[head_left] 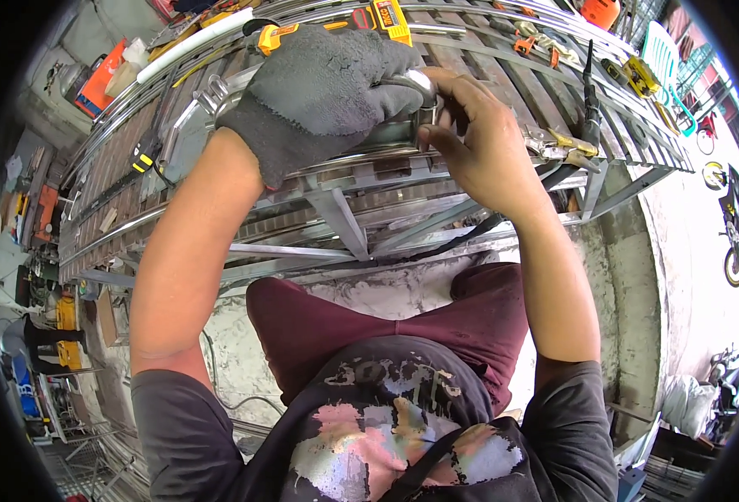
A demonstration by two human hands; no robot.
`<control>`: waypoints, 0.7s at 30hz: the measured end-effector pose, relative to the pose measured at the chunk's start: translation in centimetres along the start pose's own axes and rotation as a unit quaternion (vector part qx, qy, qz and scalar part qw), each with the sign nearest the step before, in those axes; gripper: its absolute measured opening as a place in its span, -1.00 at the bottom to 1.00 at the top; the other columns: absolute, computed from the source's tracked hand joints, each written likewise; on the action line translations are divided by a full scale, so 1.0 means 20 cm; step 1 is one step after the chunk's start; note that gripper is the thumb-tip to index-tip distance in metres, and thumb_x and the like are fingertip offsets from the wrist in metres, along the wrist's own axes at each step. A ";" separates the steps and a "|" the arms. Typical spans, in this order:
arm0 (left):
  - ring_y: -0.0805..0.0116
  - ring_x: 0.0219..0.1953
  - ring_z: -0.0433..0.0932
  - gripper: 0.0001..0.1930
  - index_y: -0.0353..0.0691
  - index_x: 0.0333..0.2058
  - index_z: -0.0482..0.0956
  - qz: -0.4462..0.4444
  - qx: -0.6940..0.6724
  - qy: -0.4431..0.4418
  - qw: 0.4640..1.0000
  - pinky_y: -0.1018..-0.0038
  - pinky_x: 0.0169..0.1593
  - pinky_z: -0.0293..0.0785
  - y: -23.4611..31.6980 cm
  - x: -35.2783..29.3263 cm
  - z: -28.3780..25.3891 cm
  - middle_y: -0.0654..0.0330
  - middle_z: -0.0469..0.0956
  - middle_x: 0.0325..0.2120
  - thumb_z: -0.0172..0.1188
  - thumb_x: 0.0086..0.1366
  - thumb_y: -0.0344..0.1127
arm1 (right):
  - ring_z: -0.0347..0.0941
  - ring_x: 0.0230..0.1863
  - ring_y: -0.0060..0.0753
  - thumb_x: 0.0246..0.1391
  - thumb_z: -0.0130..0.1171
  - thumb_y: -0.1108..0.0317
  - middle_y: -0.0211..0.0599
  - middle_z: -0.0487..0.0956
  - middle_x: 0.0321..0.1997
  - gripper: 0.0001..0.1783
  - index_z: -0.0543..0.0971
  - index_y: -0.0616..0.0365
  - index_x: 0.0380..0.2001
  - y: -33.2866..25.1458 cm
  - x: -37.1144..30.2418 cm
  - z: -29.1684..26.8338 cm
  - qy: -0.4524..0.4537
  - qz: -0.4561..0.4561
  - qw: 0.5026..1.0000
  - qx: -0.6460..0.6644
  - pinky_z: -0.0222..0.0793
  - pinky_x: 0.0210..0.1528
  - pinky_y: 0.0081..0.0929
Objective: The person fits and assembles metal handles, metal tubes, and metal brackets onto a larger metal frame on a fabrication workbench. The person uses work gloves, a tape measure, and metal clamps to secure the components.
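My left hand (323,96) wears a dark grey work glove and is closed around a shiny, curved metal tube piece (420,85) above the bench's near edge. My bare right hand (485,146) meets it from the right, thumb and fingers pinching the piece's lower end. The glove and fingers cover much of the metal, so its full shape is hidden. Just beyond the glove lies a yellow-orange item (392,23) with black markings. Bent shiny metal loops (210,94) rest to the left of my gloved wrist.
The slatted bench (545,96) stands on a grey steel frame (336,222). A black cable with a tapered handle (590,121) and a welding clamp (562,146) lie at its right. Long metal tubes, a white tube (194,46) and an orange machine (102,79) are toward the far left.
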State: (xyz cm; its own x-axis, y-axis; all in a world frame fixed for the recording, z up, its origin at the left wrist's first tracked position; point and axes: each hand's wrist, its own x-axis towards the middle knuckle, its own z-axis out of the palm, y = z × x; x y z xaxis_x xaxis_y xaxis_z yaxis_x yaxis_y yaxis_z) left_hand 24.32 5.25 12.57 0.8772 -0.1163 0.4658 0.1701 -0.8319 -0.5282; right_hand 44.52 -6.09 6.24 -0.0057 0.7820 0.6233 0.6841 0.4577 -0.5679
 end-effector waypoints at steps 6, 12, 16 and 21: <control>0.30 -0.11 0.70 -0.75 0.08 -0.11 0.75 0.025 0.030 -0.018 0.999 0.33 -0.09 0.64 -0.01 0.03 0.02 0.40 0.67 -0.01 0.33 0.21 -0.23 | 0.46 -0.26 -0.07 -0.06 0.40 0.56 -0.15 0.50 -0.28 -0.61 0.55 0.21 -0.11 0.01 -0.01 0.03 0.049 0.028 0.998 0.027 0.39 -0.14 -0.24; 0.29 -0.08 0.68 -0.77 0.05 -0.14 0.76 -0.165 -0.121 -0.063 0.977 0.31 -0.09 0.61 0.03 0.06 0.02 0.41 0.67 -0.01 0.36 0.24 -0.15 | 0.26 -0.42 -0.58 0.06 0.41 0.48 -0.49 0.37 -0.42 -0.58 0.64 0.17 0.03 0.06 -0.01 0.04 0.053 0.046 0.997 0.030 0.28 -0.27 -0.58; 0.23 -0.09 0.68 -0.75 0.01 -0.12 0.75 -0.107 -0.076 -0.081 0.988 0.30 -0.09 0.60 0.03 0.07 0.00 0.37 0.68 -0.02 0.37 0.23 -0.15 | 0.17 -0.46 -0.71 0.07 0.42 0.53 -0.59 0.33 -0.47 -0.64 0.66 0.19 -0.03 0.09 -0.01 0.07 0.064 0.062 0.993 0.072 0.19 -0.37 -0.67; 0.12 -0.17 0.68 -0.74 -0.05 -0.08 0.73 -0.016 -0.047 -0.097 0.994 0.27 -0.10 0.57 0.04 0.11 -0.07 0.20 0.71 -0.10 0.36 0.25 -0.22 | 0.16 -0.48 -0.75 0.04 0.45 0.54 -0.62 0.36 -0.47 -0.68 0.67 0.18 -0.10 0.09 -0.01 0.08 0.098 0.028 0.991 0.092 0.18 -0.42 -0.69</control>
State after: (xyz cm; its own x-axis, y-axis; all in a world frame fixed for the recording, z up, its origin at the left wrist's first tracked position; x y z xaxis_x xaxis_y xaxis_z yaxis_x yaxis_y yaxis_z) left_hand 25.71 3.64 14.17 0.9439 0.0109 0.3301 0.1647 -0.8819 -0.4417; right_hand 44.60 -4.71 4.15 0.1827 0.7186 0.6710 0.5353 0.4997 -0.6810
